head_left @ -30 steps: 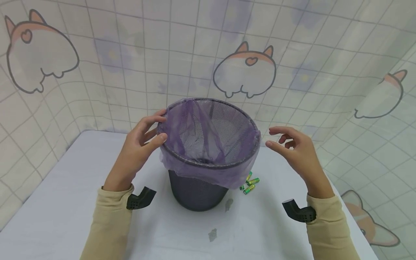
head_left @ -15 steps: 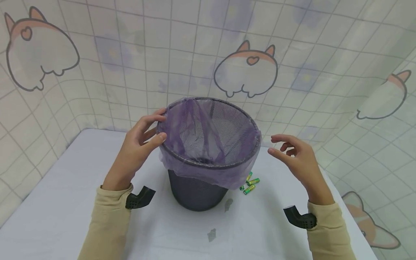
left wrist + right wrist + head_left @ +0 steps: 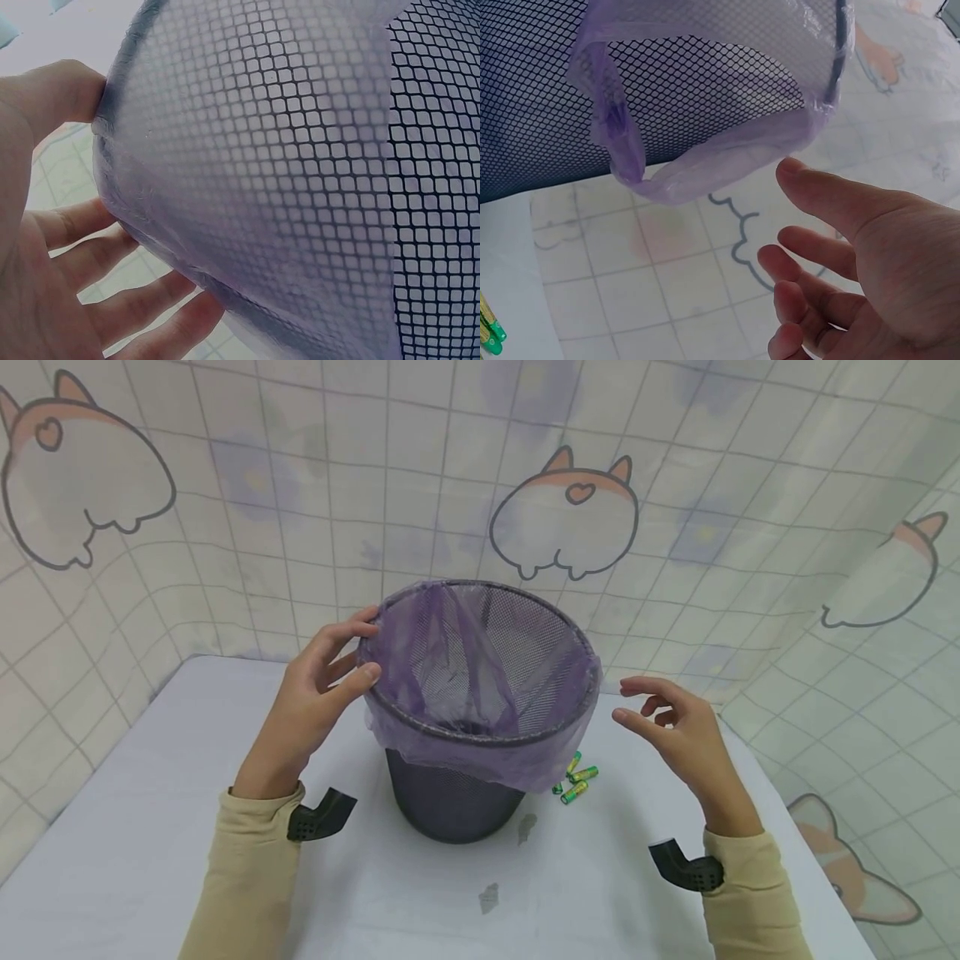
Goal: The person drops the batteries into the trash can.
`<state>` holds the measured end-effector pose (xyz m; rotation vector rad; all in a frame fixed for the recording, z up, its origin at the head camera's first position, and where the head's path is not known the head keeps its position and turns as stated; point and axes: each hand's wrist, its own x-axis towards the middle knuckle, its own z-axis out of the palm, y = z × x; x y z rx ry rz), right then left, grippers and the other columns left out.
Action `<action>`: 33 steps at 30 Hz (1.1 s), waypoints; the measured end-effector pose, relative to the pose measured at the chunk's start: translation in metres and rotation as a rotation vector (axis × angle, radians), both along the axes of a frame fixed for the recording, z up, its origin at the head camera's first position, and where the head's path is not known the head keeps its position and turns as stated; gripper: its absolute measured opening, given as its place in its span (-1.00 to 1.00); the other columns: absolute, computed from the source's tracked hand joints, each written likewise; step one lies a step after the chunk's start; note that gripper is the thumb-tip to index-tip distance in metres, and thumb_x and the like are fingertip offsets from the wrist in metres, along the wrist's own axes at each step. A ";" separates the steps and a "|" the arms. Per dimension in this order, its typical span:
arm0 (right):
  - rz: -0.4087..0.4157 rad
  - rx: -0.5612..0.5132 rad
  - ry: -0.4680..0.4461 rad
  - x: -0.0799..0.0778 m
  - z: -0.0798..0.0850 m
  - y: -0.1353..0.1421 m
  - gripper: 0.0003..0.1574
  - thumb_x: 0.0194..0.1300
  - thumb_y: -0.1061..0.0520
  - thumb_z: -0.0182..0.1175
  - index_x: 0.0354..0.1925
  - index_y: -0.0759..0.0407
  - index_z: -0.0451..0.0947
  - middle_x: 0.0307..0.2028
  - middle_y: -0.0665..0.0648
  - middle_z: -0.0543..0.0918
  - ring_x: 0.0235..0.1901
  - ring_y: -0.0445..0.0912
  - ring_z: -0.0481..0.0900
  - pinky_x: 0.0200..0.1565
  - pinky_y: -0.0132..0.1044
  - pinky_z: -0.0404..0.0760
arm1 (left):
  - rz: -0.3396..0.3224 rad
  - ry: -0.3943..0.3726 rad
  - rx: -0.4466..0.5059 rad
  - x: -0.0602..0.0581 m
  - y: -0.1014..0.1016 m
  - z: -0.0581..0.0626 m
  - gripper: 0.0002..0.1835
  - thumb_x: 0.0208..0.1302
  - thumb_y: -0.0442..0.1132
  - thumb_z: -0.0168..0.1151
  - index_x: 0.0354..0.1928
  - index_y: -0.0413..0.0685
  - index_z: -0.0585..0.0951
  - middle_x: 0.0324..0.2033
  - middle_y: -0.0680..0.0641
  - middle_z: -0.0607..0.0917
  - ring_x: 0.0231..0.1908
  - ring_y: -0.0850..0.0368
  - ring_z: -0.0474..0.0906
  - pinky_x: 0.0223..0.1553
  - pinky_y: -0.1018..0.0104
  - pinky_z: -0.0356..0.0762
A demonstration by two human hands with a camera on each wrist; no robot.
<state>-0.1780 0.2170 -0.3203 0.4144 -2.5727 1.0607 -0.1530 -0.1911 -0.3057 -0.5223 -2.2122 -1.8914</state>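
A dark mesh wastebasket (image 3: 453,806) stands upright on the white table, lined with a thin purple plastic bag (image 3: 480,756) folded out over its rim. My left hand (image 3: 300,710) rests on the left side of the rim; in the left wrist view its spread fingers (image 3: 131,300) and thumb touch the bag-covered edge from outside. To the right of the basket, my right hand (image 3: 678,739) hovers apart from it, fingers loosely bent and holding nothing. Several small green-and-yellow batteries (image 3: 582,774) lie on the table at the basket's right, one partly hidden by the bag.
The white tabletop (image 3: 360,893) has two grey patches (image 3: 489,898) in front of the basket. Behind and at the sides hangs a gridded cloth (image 3: 420,485) with cartoon corgis. A black camera mount sits on each wrist.
My right hand has lowered slightly beside the basket. My left hand stays on the rim, and the basket, bag and batteries hold their places; the head view has shifted a little.
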 end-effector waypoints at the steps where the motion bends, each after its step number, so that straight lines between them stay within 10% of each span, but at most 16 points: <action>1: -0.001 -0.003 -0.006 0.000 -0.001 0.000 -0.54 0.19 0.07 0.37 0.08 -0.01 0.59 -0.13 -0.20 0.60 -0.28 -0.26 0.41 -0.28 -0.56 0.42 | -0.001 0.000 0.000 0.000 0.000 0.000 -0.55 0.39 -0.16 0.14 0.27 0.00 0.36 0.44 0.22 0.24 0.40 -0.14 0.22 0.32 -0.20 0.28; 9: -0.002 -0.010 -0.032 -0.003 -0.012 0.000 -0.57 0.18 0.04 0.37 0.05 -0.02 0.60 -0.19 -0.35 0.58 -0.29 -0.24 0.43 -0.30 -0.55 0.43 | -0.001 0.015 0.002 -0.002 -0.001 0.000 -0.56 0.39 -0.18 0.13 0.27 -0.01 0.37 0.44 0.20 0.24 0.40 -0.11 0.23 0.32 -0.17 0.30; 33: -0.026 -0.009 -0.112 -0.002 -0.049 -0.001 -0.53 0.22 0.00 0.35 0.09 0.06 0.56 -0.06 0.13 0.68 -0.28 -0.29 0.44 -0.28 -0.52 0.44 | 0.012 0.015 -0.007 -0.001 0.000 0.000 -0.56 0.38 -0.18 0.14 0.26 0.00 0.38 0.44 0.21 0.24 0.42 -0.07 0.21 0.34 -0.14 0.29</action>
